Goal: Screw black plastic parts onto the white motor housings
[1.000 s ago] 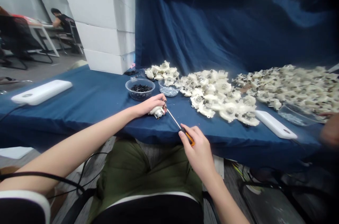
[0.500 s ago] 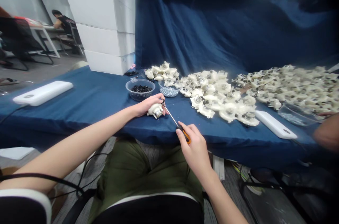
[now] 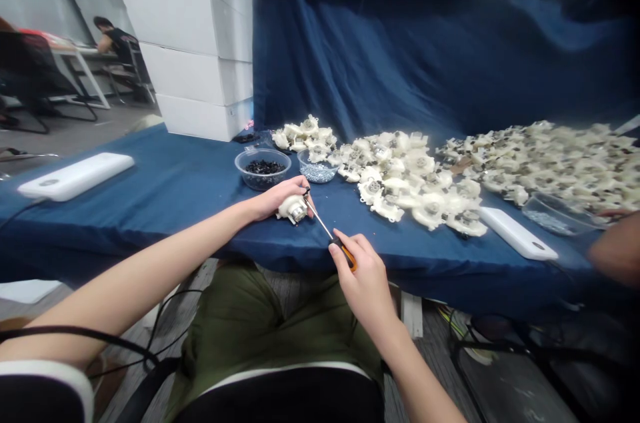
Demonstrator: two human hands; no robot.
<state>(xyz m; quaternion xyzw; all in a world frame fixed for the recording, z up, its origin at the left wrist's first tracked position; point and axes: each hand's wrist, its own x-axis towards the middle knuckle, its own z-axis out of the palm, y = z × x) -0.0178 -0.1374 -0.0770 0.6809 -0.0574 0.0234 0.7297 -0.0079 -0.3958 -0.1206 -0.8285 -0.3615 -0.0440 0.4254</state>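
Note:
Held in my left hand (image 3: 283, 198) is a cream plastic housing (image 3: 289, 210) with a round metal part facing me, just above the blue cloth. A small black piece (image 3: 307, 192) sits at its upper right, by my fingertips. My right hand (image 3: 363, 271) grips the black-and-orange handle of a screwdriver (image 3: 320, 223). Its shaft slants up and left, and the tip meets the black piece or lies right beside it; the exact contact is too small to tell. Behind my left hand stand a clear bowl of small black parts (image 3: 263, 180) and a clear bowl of small silvery parts (image 3: 318, 173).
Similar cream housings lie in a heap (image 3: 415, 176) right of centre, with a larger heap (image 3: 560, 156) at far right. White oblong devices (image 3: 77, 176) with cables rest on both sides. Stacked white boxes (image 3: 193, 76) rise behind. A co-worker's arm (image 3: 617, 246) reaches in at right.
The whole view has shifted slightly, so things appear a little further left. Both hands keep the same hold, with the screwdriver still against or beside the black piece.

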